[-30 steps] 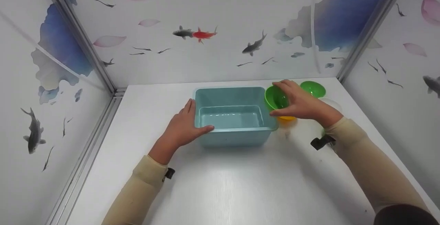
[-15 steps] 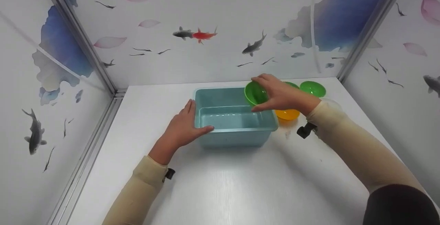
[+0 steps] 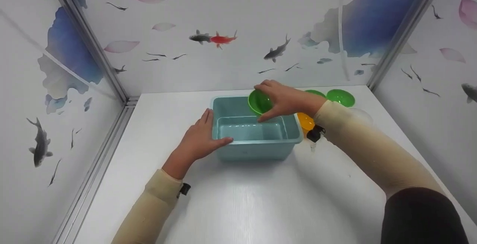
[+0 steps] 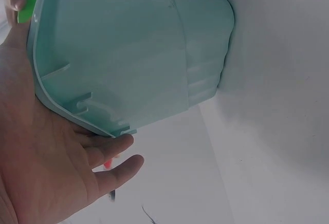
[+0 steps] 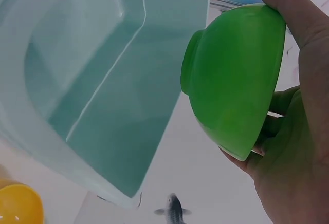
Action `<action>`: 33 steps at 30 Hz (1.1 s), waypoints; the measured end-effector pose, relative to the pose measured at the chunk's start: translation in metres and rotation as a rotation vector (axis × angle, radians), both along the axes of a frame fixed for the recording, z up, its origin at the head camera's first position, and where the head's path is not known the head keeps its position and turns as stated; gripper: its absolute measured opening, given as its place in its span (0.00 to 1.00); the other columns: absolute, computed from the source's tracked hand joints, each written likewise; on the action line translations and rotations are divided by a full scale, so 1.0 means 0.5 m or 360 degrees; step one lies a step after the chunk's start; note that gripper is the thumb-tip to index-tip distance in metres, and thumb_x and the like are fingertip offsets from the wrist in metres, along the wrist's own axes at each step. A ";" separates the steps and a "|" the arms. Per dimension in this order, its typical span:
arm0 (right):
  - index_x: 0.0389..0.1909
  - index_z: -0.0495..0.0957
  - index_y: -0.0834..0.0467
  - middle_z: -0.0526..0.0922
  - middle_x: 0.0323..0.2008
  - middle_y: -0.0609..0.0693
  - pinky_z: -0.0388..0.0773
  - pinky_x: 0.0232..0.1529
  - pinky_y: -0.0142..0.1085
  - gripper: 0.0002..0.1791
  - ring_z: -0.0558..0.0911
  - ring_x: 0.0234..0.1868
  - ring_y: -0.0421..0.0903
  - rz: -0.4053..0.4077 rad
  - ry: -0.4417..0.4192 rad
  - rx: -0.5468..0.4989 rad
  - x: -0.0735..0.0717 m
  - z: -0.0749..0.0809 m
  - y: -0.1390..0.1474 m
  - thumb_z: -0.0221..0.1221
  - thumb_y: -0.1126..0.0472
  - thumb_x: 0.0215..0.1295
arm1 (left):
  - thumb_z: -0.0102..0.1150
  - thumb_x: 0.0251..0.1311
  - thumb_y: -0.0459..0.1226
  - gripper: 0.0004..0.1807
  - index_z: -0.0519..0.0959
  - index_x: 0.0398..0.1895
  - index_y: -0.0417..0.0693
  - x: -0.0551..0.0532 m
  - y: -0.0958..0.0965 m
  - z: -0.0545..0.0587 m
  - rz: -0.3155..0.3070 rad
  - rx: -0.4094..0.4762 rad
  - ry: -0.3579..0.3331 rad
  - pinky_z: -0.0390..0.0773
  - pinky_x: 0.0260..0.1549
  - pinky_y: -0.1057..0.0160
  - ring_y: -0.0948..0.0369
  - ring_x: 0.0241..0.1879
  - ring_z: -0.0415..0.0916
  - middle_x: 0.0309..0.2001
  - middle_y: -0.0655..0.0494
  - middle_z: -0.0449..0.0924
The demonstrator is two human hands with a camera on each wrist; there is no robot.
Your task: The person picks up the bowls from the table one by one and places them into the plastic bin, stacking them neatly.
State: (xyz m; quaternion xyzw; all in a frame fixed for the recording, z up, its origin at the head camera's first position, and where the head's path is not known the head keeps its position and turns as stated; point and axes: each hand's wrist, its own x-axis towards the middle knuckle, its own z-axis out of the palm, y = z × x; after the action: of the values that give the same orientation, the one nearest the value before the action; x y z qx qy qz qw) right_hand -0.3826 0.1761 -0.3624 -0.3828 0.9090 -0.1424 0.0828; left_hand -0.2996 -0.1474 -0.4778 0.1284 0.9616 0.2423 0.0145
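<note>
A green bowl (image 3: pixel 259 102) hangs tilted over the back part of a light blue plastic basin (image 3: pixel 257 151). My right hand (image 3: pixel 287 99) grips the bowl's rim, thumb at one side and fingers at the other. In the right wrist view the bowl's outside and foot ring (image 5: pixel 191 62) face the basin. My left hand (image 3: pixel 195 139) rests against the basin's left front corner. Its thumb lies over the front rim and its fingers stretch along the left side. The left wrist view shows those fingers (image 4: pixel 121 175) fairly straight beside the basin's outer wall.
To the basin's right, an orange bowl (image 3: pixel 305 122) is partly hidden by my right wrist. Another green bowl (image 3: pixel 341 97) and a partly hidden green one (image 3: pixel 316 92) stand behind, with a whitish bowl (image 3: pixel 360 115) nearby. Printed wall panels (image 3: pixel 231 69) enclose the table.
My right hand has carried the green bowl leftward from the basin's right edge to over its inside. The orange bowl and the green bowl behind came into fuller view. My left hand stays put.
</note>
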 end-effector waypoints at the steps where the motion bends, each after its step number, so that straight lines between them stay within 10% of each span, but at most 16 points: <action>1: 0.87 0.59 0.58 0.68 0.76 0.58 0.78 0.69 0.54 0.65 0.72 0.68 0.56 0.0004 -0.0006 0.0012 -0.003 0.001 -0.006 0.77 0.29 0.59 | 0.53 0.57 0.85 0.77 0.41 0.92 0.42 0.000 0.000 0.000 0.0004 -0.0004 -0.0002 0.65 0.77 0.34 0.39 0.85 0.56 0.91 0.42 0.42; 23: 0.88 0.58 0.57 0.68 0.76 0.57 0.77 0.70 0.53 0.63 0.73 0.69 0.54 0.0047 -0.0037 0.0129 -0.063 -0.007 -0.110 0.75 0.30 0.62 | 0.52 0.56 0.85 0.77 0.40 0.92 0.43 -0.006 -0.001 0.010 0.0005 0.0004 0.0009 0.67 0.76 0.34 0.38 0.83 0.59 0.91 0.42 0.43; 33: 0.86 0.62 0.58 0.73 0.70 0.56 0.79 0.68 0.50 0.62 0.74 0.67 0.53 0.0108 -0.0029 0.0201 -0.067 -0.063 -0.142 0.76 0.29 0.60 | 0.51 0.56 0.86 0.78 0.40 0.92 0.43 -0.002 -0.002 -0.002 0.0013 0.0001 -0.0007 0.68 0.75 0.35 0.38 0.84 0.59 0.91 0.42 0.44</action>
State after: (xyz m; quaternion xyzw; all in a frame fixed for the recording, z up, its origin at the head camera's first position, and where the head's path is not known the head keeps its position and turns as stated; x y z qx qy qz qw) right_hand -0.4162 0.1049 -0.3937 -0.4061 0.9019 -0.0853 0.1200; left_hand -0.3006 -0.1482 -0.4791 0.1240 0.9620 0.2430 0.0156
